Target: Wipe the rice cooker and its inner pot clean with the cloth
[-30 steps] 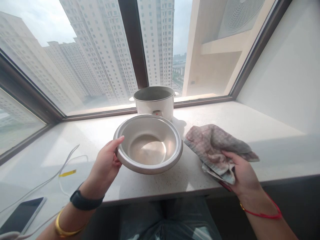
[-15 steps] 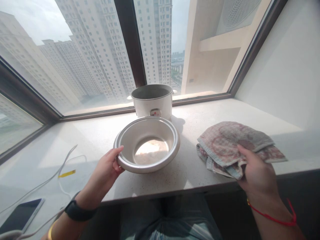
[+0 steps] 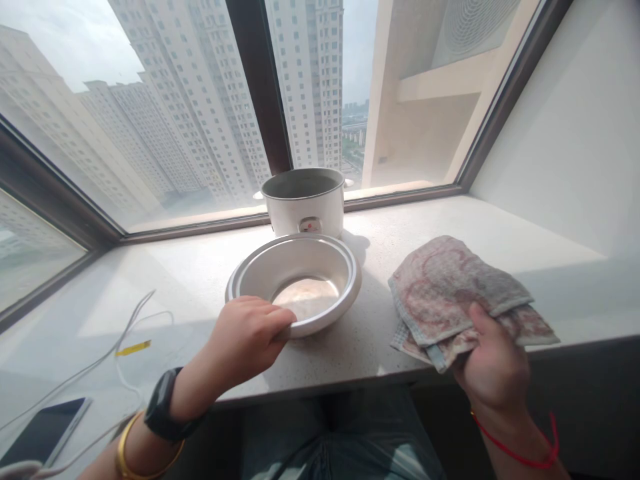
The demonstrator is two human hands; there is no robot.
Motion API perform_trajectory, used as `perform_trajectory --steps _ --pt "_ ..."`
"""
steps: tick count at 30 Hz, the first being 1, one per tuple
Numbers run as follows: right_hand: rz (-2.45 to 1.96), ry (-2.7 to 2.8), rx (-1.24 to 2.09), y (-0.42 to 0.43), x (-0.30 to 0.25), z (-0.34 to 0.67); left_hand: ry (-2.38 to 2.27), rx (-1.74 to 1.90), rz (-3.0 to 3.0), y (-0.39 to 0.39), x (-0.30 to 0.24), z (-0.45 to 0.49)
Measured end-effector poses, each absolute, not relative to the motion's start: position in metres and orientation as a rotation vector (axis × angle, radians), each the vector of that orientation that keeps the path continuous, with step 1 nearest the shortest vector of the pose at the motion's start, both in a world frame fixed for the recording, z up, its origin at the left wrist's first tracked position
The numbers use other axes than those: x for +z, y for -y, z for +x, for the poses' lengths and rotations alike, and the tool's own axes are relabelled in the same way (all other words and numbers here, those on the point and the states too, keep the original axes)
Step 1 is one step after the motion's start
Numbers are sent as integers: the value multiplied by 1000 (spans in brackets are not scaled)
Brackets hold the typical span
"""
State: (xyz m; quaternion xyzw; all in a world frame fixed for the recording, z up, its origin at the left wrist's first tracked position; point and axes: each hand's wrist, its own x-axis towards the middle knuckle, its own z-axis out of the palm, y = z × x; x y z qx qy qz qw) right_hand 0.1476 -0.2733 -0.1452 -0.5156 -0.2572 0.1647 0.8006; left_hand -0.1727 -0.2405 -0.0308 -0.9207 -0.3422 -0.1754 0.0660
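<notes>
And I've got the left hand (image 3: 253, 333) clamped on the metal bowl (image 3: 305, 273), right hand (image 3: 495, 363) gripping the cloth (image 3: 450, 280) near the front edge of the windowsill (image 3: 210, 257)

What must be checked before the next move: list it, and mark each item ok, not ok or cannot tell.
1. Left hand gripping the metal bowl: ok, closed on the rim's near left side.
2. Cloth secure in the right hand: ok, pinched and partly folded.
3. Cloth in contact with the bowl: not ok, held apart, off to the right.
4. Bowl's base resting on the ledge: cannot tell, its underside is hidden.
5. White pot standing upright: ok, behind the bowl by the window.
6. Phone away from the bowl: ok, at the far left.
</notes>
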Motion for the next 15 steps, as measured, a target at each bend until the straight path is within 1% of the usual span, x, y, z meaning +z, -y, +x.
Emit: perform_trajectory --steps 4,7,9,11,15 --pt "-1111 759 298 277 -135 116 1262 -1111 -2705 243 -19 -157" --pt "-1005 1226 243 277 -104 96 1463 -1508 -2647 246 -15 -146" --pt "-896 1584 90 276 -78 86 1570 -1660 -2575 248 -16 -139" --pt "-835 1823 -78 277 -56 76 1647 -1756 -2520 249 -19 -134" --pt "-815 1985 -274 279 -37 53 1647 -1948 -2552 252 -29 -132"
